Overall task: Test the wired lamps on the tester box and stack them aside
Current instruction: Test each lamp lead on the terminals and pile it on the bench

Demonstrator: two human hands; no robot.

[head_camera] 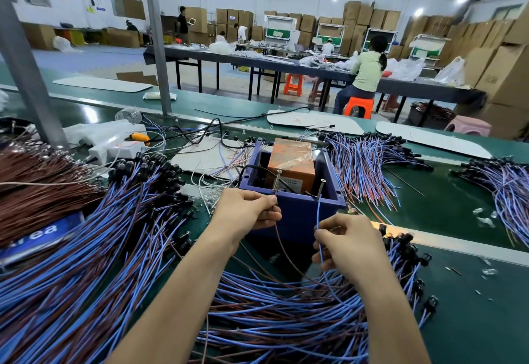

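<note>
Wired lamps lie in blue-and-brown heaps across the green bench. The biggest heap fans out at the left, another sits near under the forearms, and two more lie to the right. Between them stands the blue tester box, open-topped, with an orange unit inside. Both hands work at its near wall, a little apart. The left hand has its fingers curled, pinching a brown wire up against the left screw post on the rim. The right hand, lower and nearer, pinches a blue wire that rises to the right screw post.
</note>
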